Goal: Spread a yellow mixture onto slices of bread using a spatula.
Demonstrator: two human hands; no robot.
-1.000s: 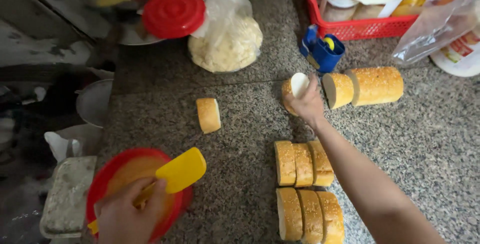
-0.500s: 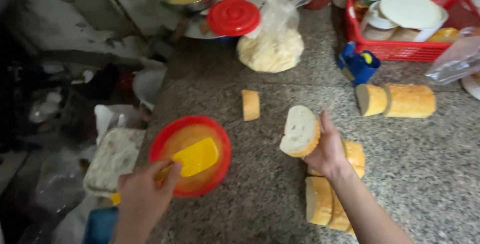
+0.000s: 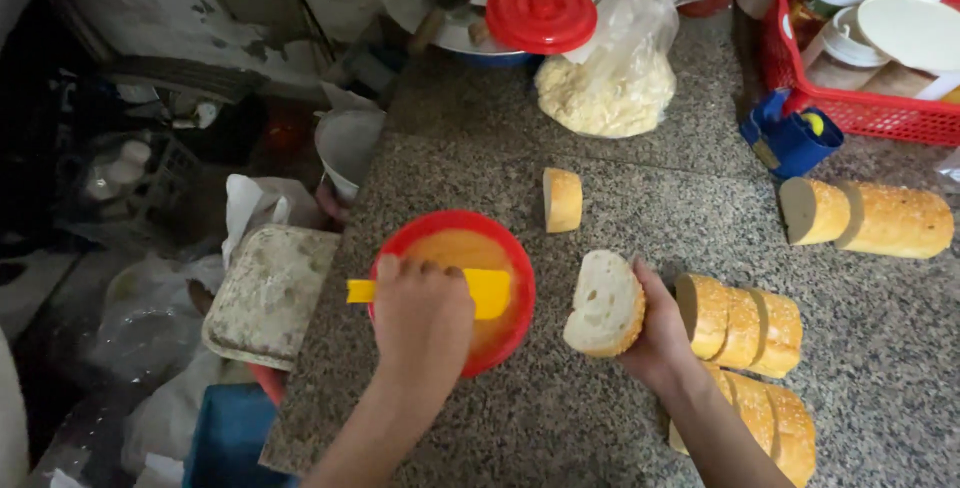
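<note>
speckled granite makes up the counter (image 3: 620,428), and both hands work near its front edge. the left hand (image 3: 422,313) is curled tight around the handle of a yellow spatula (image 3: 480,291), knuckles up, with the flat blade lying inside a red bowl (image 3: 505,248) of orange-yellow spread. the handle end pokes out at the hand's 9 o'clock. the right hand (image 3: 662,333) is closed around one bread slice (image 3: 603,305), fingers wrapped behind the crust and thumb side along the edge, so the pale cut face tilts toward the bowl. that slice sits just at the bowl's 3 o'clock, near it, though whether they touch cannot be told.

counting bread: one held slice; one single slice (image 3: 562,200) standing on its edge at the bowl's 12 o'clock, apart from it; one row of three slices (image 3: 745,323) just at the right hand's 3 o'clock; a second row (image 3: 775,423) at its 5 o'clock, partly hidden by the forearm, so its count cannot be told; and one uncut loaf piece (image 3: 895,220) with one cut end piece (image 3: 812,210) leaning against it, well off at 2 o'clock.

one red lid (image 3: 541,14) and one clear bag of crumbly pale filling (image 3: 608,88) lie far at 12 o'clock. one red basket (image 3: 860,113) holds white-lidded jars at the far right corner, with one blue box (image 3: 795,138) just in front of it.
</note>
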